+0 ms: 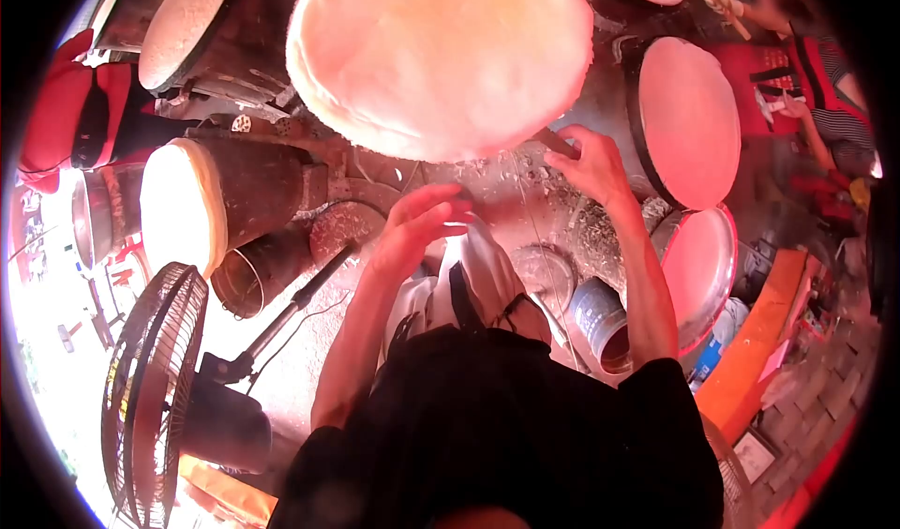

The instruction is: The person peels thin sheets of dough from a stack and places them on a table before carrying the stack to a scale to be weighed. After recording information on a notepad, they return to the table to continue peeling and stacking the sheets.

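A large pale drum [441, 56] with a skin-like round top and a ragged edge fills the top middle of the head view. At its lower right edge, my right hand [595, 168] has thumb and fingers closed on a short dark stick [557, 143]; the stick's far end is hidden under the rim. My left hand [420, 224] hovers below the drum's lower edge, apart from it, fingers loosely bent and thumb apart. Nothing shows in that hand.
More skin-topped drums [689, 121] stand right and left. A standing fan [155, 398] is at lower left, a metal bucket [600, 313] near my right forearm, an orange beam [755, 332] to the right. Wood shavings litter the floor. Other people [834, 107] work at the right.
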`<state>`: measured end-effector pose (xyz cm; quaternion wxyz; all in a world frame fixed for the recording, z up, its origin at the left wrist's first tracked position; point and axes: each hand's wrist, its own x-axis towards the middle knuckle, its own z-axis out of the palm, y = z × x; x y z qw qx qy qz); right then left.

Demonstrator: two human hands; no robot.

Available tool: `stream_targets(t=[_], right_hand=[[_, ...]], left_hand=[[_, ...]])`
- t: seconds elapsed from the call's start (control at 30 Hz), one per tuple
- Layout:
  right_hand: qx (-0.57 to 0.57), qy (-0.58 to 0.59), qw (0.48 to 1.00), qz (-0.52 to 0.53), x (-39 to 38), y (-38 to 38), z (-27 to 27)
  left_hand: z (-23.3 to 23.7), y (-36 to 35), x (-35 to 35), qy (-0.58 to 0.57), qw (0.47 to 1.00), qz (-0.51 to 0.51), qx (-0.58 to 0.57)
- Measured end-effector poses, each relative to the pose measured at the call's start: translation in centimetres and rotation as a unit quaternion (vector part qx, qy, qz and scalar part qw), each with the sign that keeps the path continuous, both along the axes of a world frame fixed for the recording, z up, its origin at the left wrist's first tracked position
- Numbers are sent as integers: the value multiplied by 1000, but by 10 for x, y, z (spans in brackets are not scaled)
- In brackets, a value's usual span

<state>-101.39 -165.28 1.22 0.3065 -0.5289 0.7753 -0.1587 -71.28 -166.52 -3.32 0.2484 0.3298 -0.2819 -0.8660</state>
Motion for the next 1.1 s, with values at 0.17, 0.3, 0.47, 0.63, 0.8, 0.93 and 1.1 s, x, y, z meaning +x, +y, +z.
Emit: stream_targets(t=[0.17,0.3,0.47,0.63,0.8,0.93,1.1], right_hand=[[4,30,999,-11,-2,-13,73],[-31,14,999,-26,-3,-18,99],[4,-10,1000,-28,-8,-12,81],[0,-245,959,-146,-25,3,2],[117,-656,679,-308,-19,-35,-11],[-49,-784,521,-334,-16,-66,-45],[-98,-772,544,-313,-11,-83,-28]], left_hand=[[-1,-23,-23,123,992,21,14],[1,-36,-35,198,973,113,42],[25,-60,-49,250,913,314,78],[48,-72,-47,232,907,342,83],[56,-87,-52,266,894,343,109],[52,-92,-43,239,902,347,92],[41,-107,-21,189,924,329,43]])
